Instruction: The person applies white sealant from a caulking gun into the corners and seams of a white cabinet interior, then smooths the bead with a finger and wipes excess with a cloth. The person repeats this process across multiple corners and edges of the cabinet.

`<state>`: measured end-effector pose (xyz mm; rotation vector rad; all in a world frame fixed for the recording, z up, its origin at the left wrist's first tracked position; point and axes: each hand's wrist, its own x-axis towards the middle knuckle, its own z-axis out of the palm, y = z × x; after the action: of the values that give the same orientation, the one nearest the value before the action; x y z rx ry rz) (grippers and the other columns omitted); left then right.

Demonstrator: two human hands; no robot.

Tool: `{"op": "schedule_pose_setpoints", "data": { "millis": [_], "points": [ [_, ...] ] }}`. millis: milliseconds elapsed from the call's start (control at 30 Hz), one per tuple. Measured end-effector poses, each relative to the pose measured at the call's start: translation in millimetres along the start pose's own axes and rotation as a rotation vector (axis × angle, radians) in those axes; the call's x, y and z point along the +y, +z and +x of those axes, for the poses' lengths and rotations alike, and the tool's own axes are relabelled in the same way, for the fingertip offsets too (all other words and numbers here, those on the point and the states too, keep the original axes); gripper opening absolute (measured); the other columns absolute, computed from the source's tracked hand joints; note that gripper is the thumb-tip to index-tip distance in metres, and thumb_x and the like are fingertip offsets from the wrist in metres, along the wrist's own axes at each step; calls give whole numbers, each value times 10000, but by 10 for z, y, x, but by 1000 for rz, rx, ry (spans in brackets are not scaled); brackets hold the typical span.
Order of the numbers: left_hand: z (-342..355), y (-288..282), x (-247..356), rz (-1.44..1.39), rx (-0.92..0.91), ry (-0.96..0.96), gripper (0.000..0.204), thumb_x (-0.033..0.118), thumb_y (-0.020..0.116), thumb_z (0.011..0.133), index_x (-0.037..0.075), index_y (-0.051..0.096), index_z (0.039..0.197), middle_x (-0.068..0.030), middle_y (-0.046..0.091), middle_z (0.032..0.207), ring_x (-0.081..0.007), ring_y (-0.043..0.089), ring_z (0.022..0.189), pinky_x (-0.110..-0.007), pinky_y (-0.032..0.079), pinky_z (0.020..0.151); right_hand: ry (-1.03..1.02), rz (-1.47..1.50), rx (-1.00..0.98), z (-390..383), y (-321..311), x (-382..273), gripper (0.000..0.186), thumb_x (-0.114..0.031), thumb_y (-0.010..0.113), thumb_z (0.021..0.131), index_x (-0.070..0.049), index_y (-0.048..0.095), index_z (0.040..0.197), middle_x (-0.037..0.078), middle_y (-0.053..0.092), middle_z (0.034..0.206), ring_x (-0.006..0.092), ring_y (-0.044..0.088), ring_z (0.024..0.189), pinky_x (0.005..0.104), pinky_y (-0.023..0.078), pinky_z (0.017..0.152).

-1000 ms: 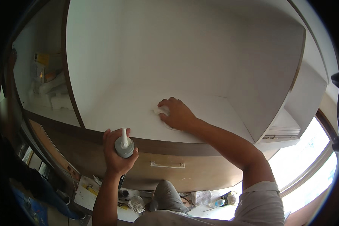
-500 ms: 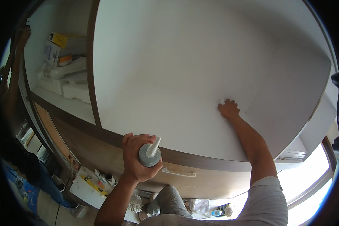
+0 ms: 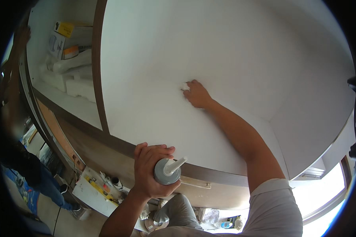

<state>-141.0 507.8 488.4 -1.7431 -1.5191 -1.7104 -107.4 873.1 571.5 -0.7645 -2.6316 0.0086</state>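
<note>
My left hand is wrapped round a grey sealant cartridge with a white nozzle pointing up, at the front edge of a white cabinet. Deep inside that compartment, my right hand pinches a small white wad, perhaps tissue or cloth. The fingers press it against the cabinet's inner surface, near where the base meets the back panel. Most of the wad is hidden under the fingers.
Beyond a brown divider, the left compartment holds a yellow box and white foam packing. Below stands a white bench with a yellow spirit level. Another person's arm reaches up at far left.
My right hand has slid left along the cabinet's inside with the white wad. The left hand and the cartridge have shifted slightly right and down in view.
</note>
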Motion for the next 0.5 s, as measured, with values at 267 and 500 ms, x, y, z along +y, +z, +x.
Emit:
{"op": "schedule_pose_setpoints", "data": {
  "millis": [267,500],
  "points": [
    [-2,13,4,17,17,10,502,245,824,558,146,659,1022,-26,740,1178,-235,667,1134,-459,321,1125,67,903,-163,-488,-399,-148,385,-250,571,996,13,644,1267,145,637,1226,209,612,1062,368,476,998],
    [3,16,19,8,31,10,491,233,815,552,148,661,1010,-27,746,1145,-245,677,1097,-464,330,1109,115,299,19,-174,-478,385,476,-367,563,1027,40,636,1262,151,619,1252,303,598,1160,396,473,1011]
  ]
}}
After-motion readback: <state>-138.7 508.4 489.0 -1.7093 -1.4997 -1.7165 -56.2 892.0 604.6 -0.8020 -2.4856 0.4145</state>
